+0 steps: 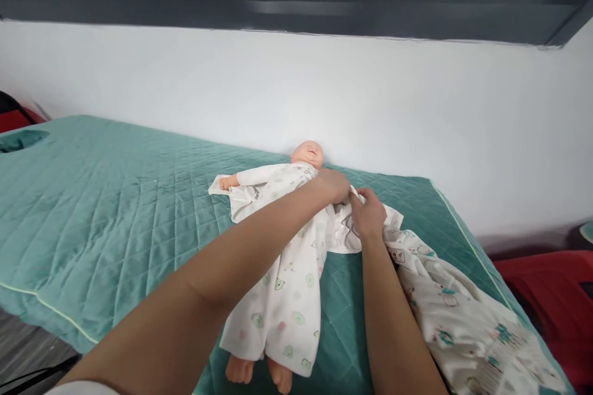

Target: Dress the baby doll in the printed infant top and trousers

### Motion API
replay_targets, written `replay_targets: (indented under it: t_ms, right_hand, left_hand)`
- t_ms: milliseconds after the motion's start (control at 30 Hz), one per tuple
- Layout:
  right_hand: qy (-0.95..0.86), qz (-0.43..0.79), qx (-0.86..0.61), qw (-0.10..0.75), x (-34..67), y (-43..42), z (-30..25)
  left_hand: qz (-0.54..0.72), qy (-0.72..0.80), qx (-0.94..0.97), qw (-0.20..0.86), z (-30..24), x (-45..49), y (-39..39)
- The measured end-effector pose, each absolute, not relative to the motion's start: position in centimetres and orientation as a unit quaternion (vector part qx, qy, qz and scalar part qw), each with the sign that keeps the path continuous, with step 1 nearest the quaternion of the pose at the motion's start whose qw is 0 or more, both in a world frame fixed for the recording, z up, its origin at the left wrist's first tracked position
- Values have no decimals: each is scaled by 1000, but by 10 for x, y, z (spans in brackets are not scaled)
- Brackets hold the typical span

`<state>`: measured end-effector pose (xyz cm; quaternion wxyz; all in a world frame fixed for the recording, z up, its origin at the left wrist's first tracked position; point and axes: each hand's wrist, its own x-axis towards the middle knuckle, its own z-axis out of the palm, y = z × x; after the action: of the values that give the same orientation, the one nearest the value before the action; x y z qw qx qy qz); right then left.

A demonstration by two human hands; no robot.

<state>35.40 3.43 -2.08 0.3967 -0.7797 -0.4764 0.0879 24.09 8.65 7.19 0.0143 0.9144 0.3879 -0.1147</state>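
Note:
A baby doll (pixel 307 153) lies on its back on a green quilted bed (pixel 106 197), dressed in a white printed romper (pixel 290 296). Its bare feet point toward me and one arm stretches out to the left. My left hand (pixel 334 186) rests closed on the romper at the doll's chest, near the far sleeve. My right hand (pixel 368 213) pinches the white fabric of that sleeve beside it. The doll's arm on that side is hidden under the cloth and my hands.
A second white printed cloth (pixel 463 315) lies bunched along the bed's right side. A white wall (pixel 417 123) runs close behind the bed under a dark window frame. A red object (pixel 551 296) stands at the right, beyond the bed's edge.

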Motion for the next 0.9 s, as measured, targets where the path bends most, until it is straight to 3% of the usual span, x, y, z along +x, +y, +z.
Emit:
replay_targets:
  t_ms: [467,900]
  right_hand:
    - [-467,82,-793,382,358,32,-22]
    - [-377,120,-795,460,376,37,-28]
  left_hand:
    - [-115,386,915,-41,46,256,101]
    - [-104,416,896,-110,75,220,105]
